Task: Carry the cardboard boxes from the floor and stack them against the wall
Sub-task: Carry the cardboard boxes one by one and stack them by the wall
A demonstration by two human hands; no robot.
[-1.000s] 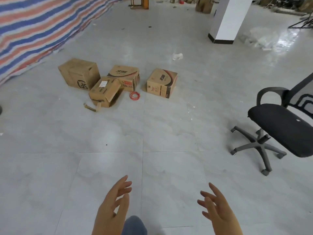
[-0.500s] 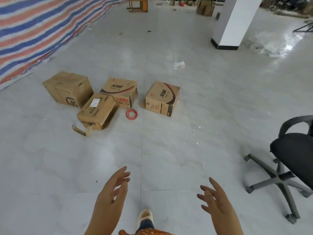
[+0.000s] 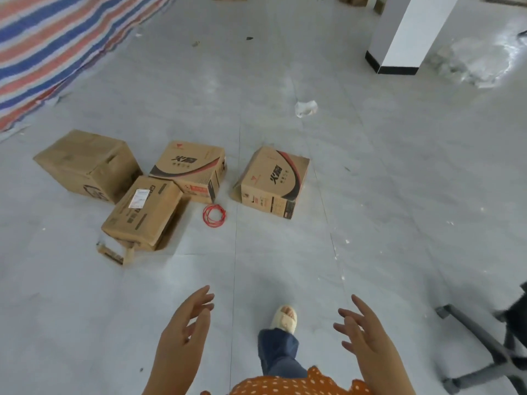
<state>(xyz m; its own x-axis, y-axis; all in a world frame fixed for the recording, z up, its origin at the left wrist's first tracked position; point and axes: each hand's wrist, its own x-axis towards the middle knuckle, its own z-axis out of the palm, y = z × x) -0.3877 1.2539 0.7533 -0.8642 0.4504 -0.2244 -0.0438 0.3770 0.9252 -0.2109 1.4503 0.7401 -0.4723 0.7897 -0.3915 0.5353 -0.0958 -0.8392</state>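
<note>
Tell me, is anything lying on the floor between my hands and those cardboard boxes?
Nothing visible blocks the way. Bare tile lies between the left hand, the right hand and the four cardboard boxes. A red wire coil lies between two boxes, beside the path; the office chair stands off right.

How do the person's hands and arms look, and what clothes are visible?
Both the left hand and the right hand are bare: no gloves, rings or watch, and no sleeves on the forearms. Below them show an orange white-dotted garment, a blue trouser leg and a cream slipper.
</note>
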